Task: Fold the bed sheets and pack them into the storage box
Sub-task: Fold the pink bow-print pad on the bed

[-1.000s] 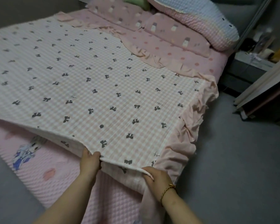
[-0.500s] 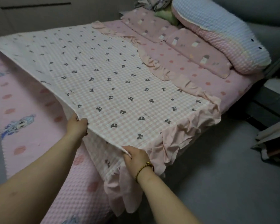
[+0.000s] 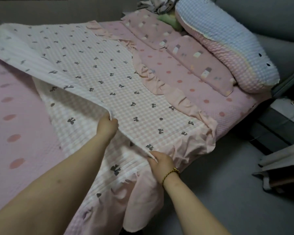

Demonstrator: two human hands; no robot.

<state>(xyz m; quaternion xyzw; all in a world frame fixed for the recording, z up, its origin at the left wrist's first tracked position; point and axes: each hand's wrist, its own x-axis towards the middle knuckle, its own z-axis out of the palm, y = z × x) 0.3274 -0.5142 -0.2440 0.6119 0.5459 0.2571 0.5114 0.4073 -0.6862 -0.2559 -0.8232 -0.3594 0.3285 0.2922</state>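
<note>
The pink dotted bed (image 3: 15,141) carries the pink-and-white checked quilted sheet with grey bows (image 3: 109,73), partly doubled over. Folding is under way, and no storage box is in view. Next, probably, the raised edge goes evenly across, with bare bed open leftward. The left hand (image 3: 107,128) and right hand (image 3: 161,162) each pinch that edge.
</note>
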